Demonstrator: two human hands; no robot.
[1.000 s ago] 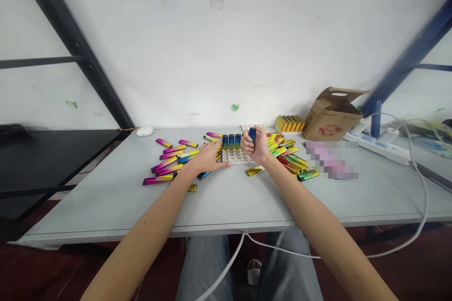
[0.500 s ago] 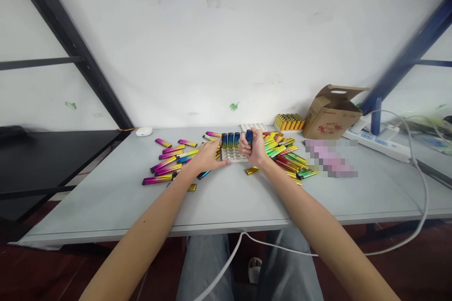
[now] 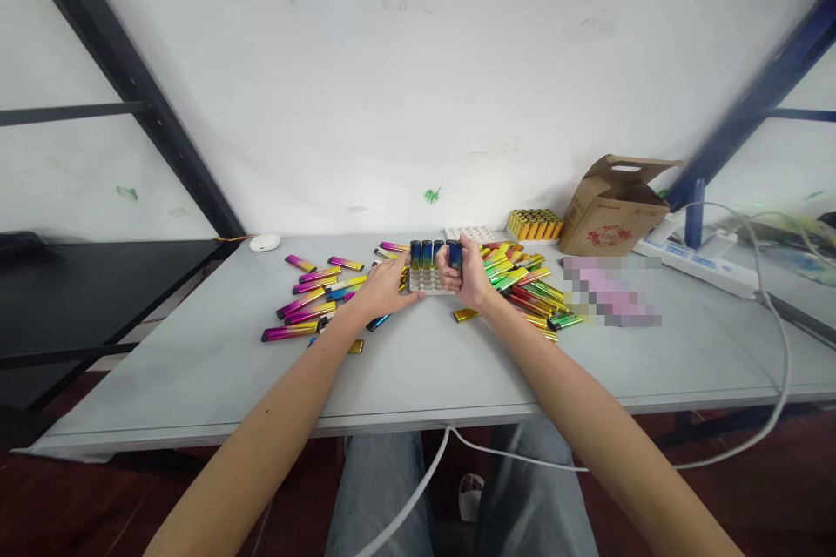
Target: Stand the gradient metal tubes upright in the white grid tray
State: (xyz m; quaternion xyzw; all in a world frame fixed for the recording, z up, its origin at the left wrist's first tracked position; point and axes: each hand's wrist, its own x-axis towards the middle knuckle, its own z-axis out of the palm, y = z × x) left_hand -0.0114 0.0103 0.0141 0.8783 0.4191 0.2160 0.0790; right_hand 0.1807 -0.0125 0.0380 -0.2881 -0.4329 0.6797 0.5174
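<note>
A white holed tray (image 3: pixel 424 282) lies at the middle of the grey table (image 3: pixel 424 365). Three blue-green lighters (image 3: pixel 426 253) stand upright in its back row. My right hand (image 3: pixel 462 273) is shut on another blue lighter (image 3: pixel 455 254), held upright at the end of that row, right beside the standing ones. My left hand (image 3: pixel 385 289) rests flat on the table with its fingers against the tray's left edge. Loose pink-gold lighters (image 3: pixel 306 306) lie left of it. A heap of green, yellow and red lighters (image 3: pixel 526 285) lies right of my right hand.
A second white tray (image 3: pixel 471 233) and a block of upright gold lighters (image 3: pixel 535 226) sit at the back. An open cardboard box (image 3: pixel 612 207), a power strip (image 3: pixel 702 268) with white cables and a white mouse (image 3: pixel 265 242) also stand on the table. A black shelf (image 3: pixel 78 278) is left.
My right hand has carried the blue lighter left and down, from above the tray's right side to the end of the standing row. My left hand has stayed at the tray.
</note>
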